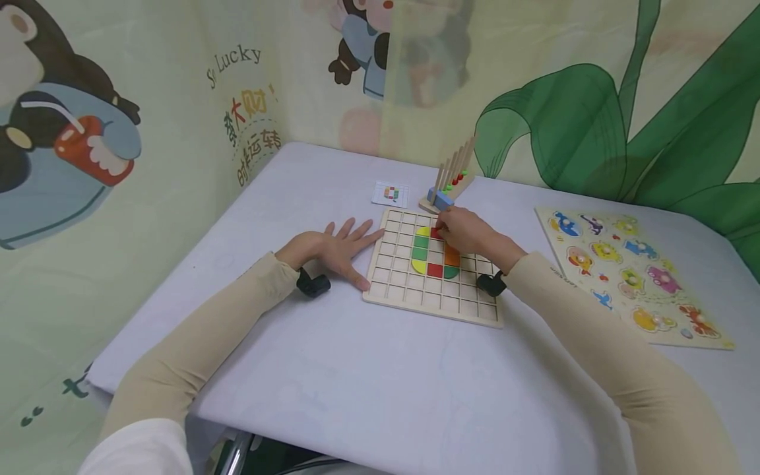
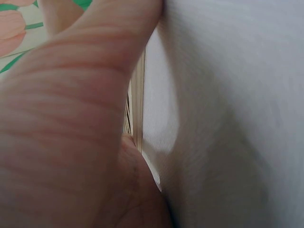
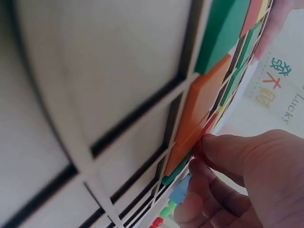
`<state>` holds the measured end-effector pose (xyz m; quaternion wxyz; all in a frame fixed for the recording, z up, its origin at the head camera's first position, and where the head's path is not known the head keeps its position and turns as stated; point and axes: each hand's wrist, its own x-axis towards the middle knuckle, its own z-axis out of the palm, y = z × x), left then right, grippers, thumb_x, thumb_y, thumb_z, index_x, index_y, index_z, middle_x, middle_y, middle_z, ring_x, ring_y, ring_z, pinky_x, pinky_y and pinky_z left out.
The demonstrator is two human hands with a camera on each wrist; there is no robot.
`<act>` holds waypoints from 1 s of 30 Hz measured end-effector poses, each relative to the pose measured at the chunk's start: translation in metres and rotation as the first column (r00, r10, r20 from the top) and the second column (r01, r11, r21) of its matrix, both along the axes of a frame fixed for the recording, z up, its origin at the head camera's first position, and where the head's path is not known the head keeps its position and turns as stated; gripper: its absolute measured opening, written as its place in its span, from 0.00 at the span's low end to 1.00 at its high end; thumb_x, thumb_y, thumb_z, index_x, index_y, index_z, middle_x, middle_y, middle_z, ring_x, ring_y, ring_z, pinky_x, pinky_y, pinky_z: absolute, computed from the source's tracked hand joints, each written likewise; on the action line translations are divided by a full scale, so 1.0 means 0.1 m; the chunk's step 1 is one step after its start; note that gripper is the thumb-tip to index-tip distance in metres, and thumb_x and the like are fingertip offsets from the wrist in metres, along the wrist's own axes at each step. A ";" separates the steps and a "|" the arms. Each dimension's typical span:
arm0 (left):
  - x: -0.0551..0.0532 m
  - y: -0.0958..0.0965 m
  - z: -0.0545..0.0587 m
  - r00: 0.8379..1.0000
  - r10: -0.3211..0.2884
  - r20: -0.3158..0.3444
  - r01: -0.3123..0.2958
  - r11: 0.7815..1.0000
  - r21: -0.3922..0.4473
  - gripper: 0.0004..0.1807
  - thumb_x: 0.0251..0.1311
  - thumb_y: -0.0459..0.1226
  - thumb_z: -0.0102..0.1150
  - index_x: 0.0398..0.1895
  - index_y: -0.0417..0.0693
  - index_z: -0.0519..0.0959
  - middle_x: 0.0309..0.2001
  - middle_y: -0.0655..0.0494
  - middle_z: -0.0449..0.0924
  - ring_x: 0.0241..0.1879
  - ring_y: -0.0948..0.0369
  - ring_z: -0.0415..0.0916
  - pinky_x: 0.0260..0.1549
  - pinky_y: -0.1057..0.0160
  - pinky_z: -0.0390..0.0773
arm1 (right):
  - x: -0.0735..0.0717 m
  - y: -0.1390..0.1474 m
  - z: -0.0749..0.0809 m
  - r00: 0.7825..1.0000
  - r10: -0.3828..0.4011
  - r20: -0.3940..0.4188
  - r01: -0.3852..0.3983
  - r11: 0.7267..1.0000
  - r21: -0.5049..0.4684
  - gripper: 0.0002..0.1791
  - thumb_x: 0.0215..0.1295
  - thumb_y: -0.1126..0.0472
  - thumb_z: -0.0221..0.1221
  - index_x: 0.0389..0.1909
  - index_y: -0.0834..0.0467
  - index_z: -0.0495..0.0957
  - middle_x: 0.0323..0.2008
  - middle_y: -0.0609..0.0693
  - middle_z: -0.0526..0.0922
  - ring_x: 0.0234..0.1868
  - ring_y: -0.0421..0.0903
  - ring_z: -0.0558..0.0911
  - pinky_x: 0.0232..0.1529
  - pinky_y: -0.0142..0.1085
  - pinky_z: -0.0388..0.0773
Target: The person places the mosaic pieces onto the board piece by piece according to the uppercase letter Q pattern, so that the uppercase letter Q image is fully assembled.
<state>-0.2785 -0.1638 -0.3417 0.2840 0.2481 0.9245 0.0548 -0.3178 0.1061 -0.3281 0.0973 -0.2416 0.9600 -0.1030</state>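
A wooden grid board [image 1: 404, 290] lies on the table, with coloured tiles set in a ring. Green tiles [image 1: 419, 253] and yellow rounded tiles [image 1: 419, 266] form its left side, orange tiles [image 3: 204, 95] its right. Along the bottom is a red square [image 1: 435, 270]. My right hand [image 1: 466, 231] pinches a red tile [image 3: 200, 151] between thumb and fingers at the ring's far side. With fingers spread, my left hand [image 1: 338, 254] rests by the board's left edge, thumb at the near corner. The left wrist view shows mostly skin close up.
A small pattern card [image 1: 380, 193] lies behind the board. Beside it, a wooden stand [image 1: 429, 206] with upright pegs holds blue, green and red pieces. To the right lies an animal puzzle board [image 1: 673, 302]. Printed cloth hangs behind the white-covered table [image 1: 368, 376].
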 end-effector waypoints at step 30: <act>-0.03 0.02 -0.04 1.000 -0.006 -0.010 0.006 1.000 -0.022 0.65 0.50 0.70 0.58 0.77 0.63 0.25 0.77 0.53 0.13 0.75 0.45 0.13 0.69 0.34 0.26 | 0.43 0.99 0.20 0.992 -0.086 0.098 0.085 0.996 0.007 0.12 0.66 0.69 0.57 0.47 0.71 0.79 0.40 0.62 0.81 0.35 0.52 0.76 0.38 0.42 0.78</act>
